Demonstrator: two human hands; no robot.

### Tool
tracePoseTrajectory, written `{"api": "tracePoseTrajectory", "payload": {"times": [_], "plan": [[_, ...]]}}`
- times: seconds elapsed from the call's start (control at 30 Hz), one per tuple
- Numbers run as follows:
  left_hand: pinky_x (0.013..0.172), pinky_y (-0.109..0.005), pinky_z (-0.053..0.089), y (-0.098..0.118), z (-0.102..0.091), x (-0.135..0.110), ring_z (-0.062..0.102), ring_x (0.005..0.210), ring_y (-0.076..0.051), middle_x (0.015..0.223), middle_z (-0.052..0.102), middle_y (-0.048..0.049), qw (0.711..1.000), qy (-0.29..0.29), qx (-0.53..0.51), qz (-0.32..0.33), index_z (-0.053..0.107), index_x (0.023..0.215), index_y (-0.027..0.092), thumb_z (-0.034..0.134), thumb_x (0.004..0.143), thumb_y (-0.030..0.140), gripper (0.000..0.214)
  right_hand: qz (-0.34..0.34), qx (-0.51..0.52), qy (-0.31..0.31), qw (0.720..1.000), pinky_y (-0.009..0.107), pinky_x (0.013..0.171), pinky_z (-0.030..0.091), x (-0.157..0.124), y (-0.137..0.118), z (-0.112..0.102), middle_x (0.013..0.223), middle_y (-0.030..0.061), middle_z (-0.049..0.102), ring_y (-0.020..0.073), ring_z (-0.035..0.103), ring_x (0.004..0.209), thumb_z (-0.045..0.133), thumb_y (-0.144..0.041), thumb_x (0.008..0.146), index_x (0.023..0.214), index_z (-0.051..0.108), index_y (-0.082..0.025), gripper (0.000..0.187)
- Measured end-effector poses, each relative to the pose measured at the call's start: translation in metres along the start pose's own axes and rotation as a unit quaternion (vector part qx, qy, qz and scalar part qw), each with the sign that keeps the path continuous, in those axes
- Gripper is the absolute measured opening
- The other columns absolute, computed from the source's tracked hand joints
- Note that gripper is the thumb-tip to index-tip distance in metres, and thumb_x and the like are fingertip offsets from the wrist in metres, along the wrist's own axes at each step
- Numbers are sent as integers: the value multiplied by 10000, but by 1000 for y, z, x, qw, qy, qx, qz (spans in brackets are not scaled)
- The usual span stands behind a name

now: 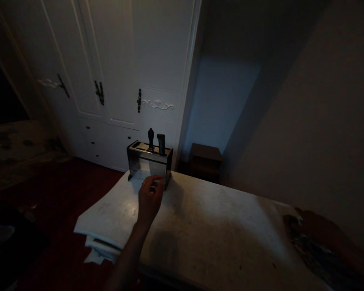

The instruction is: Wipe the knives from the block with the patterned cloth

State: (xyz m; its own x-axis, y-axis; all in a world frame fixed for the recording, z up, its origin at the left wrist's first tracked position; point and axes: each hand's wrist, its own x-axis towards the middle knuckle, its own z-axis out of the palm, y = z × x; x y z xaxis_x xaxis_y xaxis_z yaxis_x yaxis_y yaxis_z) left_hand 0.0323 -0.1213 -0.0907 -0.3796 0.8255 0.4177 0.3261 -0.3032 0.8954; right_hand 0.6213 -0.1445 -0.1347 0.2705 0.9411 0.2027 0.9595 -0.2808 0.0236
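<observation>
My left hand [151, 198] reaches in from the bottom, with a ring on one finger. Its fingers are curled and the thumb is close to the fingertips, as in a pinch. Too dark and small to make out is what, if anything, lies between them. Just behind the fingers stands a knife block [139, 165] with a shiny front and dark ends. Two black-handled knives, one with a rounded handle [151, 137] and one with a straighter handle [161, 144], stick up from its slots. Whether the hand touches the block, I cannot tell. My right hand is not seen.
A pale, worn tabletop [206, 218] carries the block near its far edge. Behind are a white wardrobe [115, 60] and a small brown cabinet [204, 159]. A dark patterned shape with a brown edge [324, 234] lies at the right. Red carpet [87, 178] covers the floor.
</observation>
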Motion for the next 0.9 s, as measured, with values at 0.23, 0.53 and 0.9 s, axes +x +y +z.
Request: {"api": "tracePoseTrajectory", "payload": {"times": [0.23,0.53,0.9], "plan": [[616,-267,462,6,-31,42,582,696,-157,856,641,-42,997,66,12,30,652,900,168,563,760,308,216,-175,45,-27,983,393,836,529,32,-150,-75,1063,100,725,267,690,962,394,-368,832,873,733,-272,356],[855,-337,492,7,-40,128,628,888,-193,947,678,-67,990,98,45,96,630,958,155,537,756,213,229,-418,134,31,898,276,675,492,39,-352,-169,871,19,751,192,694,785,580,-290,842,820,746,-262,170],[982,-378,439,0,-21,172,575,1149,-270,1242,619,-156,959,-54,236,145,533,1228,107,580,782,240,468,-405,398,-88,818,450,952,467,67,-499,-157,1297,146,576,309,563,1154,767,-475,706,1272,542,-172,680]]}}
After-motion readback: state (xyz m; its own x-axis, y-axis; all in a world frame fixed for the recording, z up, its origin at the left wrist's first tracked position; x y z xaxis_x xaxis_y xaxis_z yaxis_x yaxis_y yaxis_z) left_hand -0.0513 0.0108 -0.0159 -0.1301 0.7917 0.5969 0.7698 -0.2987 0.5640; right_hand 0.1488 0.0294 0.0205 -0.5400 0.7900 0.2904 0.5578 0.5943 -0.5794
